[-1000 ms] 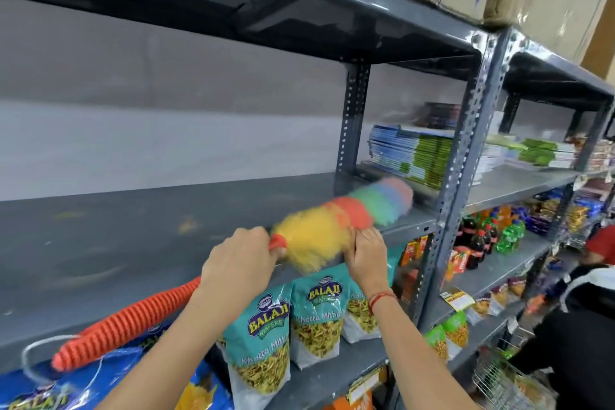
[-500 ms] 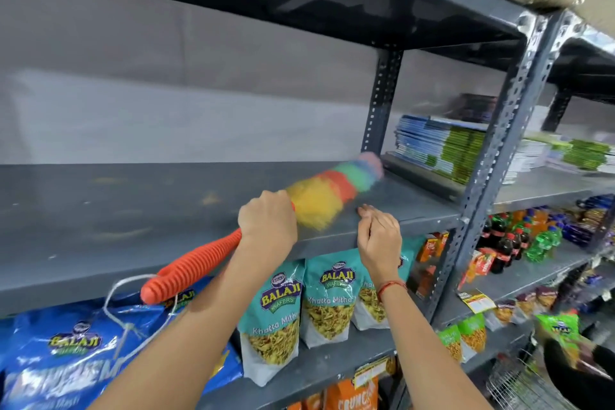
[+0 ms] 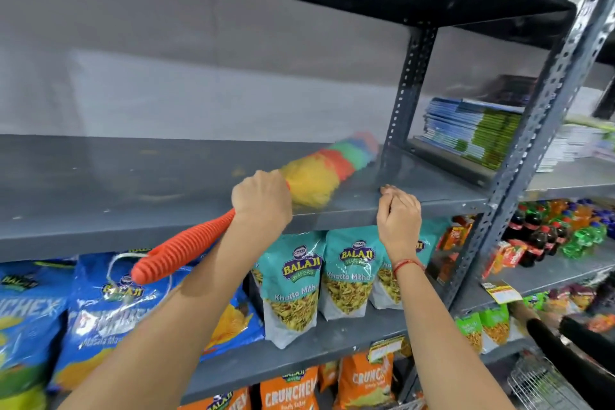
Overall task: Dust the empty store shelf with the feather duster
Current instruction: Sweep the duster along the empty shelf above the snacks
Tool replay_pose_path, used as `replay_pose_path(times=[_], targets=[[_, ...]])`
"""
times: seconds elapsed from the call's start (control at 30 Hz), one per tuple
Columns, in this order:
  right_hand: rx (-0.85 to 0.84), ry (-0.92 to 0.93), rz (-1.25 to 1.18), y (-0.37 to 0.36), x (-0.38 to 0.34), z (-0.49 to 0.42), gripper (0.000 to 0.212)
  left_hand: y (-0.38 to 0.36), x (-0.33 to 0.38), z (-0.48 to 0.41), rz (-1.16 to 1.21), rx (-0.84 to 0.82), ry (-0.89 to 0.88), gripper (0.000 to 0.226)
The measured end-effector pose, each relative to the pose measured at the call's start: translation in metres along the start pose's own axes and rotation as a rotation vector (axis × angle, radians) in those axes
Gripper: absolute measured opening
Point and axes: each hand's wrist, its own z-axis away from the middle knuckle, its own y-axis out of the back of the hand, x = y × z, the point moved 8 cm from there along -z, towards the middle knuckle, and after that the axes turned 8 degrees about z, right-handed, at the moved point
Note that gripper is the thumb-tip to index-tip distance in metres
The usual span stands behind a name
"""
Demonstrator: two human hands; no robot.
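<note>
The left hand (image 3: 262,199) is gripping the feather duster (image 3: 253,210) where its ribbed orange handle meets the head, fingers wrapped tight around it. The right hand (image 3: 399,218) is hooking curled fingers over the front edge of the empty grey shelf (image 3: 133,183), holding nothing else. Farther in, the duster's multicoloured head is lying blurred across the shelf, its tip near the rear upright post (image 3: 407,93).

- The duster (image 3: 319,173) is lying on the shelf (image 3: 116,183), its head reaching toward the post (image 3: 404,93).
- The left hand (image 3: 261,200) is sitting at the shelf's front edge, left of the right hand (image 3: 397,216).
- Packets (image 3: 289,283) are standing under the shelf.
- Books (image 3: 472,130) are lying right of the post.
</note>
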Motion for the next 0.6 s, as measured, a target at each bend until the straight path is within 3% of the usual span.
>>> replay_pose_path(times=[0.13,0.23,0.37,0.5,0.6], targets=[[-0.007,-0.027,0.005,-0.001,0.001,0.000,0.042,0.029,-0.069,0.014,-0.031,0.064,0.216,0.033],[0.000,-0.053,0.023,-0.001,0.001,0.000,0.040,0.056,-0.125,0.048,-0.023,0.213,0.339,0.030],[0.017,-0.066,0.041,0.001,-0.003,0.001,0.039,0.069,-0.121,0.058,-0.011,0.308,0.261,0.028],[0.027,-0.082,0.073,0.003,-0.003,0.002,0.041,0.043,-0.079,0.040,0.062,0.194,0.152,0.039],[0.053,-0.080,0.086,0.005,-0.003,0.004,0.042,0.024,-0.059,0.030,0.052,0.113,0.101,0.035]])
